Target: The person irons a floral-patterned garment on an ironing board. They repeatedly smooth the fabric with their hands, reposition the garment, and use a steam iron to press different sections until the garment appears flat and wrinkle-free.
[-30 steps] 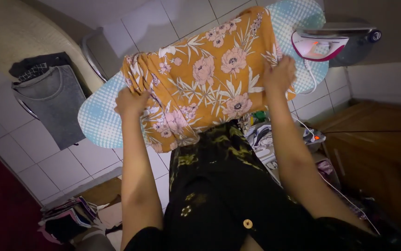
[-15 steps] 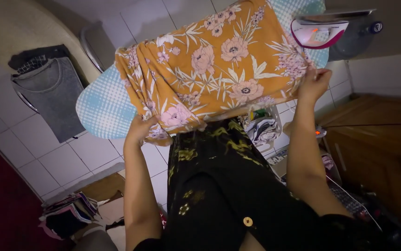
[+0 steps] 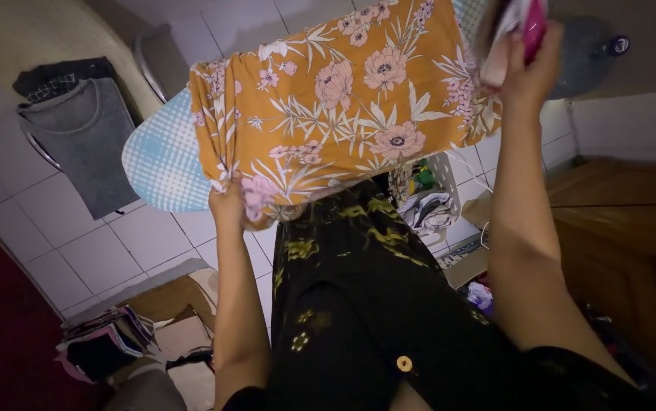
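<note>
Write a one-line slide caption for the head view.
Left hand grips the edge of the orange floral garment on the ironing board while the right hand holds the pink-and-white iron.

An orange floral cloth (image 3: pixel 335 99) lies spread over the blue checked board (image 3: pixel 162 164). The left hand (image 3: pixel 227 202) grips its near edge. The right hand (image 3: pixel 530 72) is closed around the pink-and-white iron (image 3: pixel 514 30), raised above the cloth's right end. A grey shirt (image 3: pixel 84 144) lies left.
</note>
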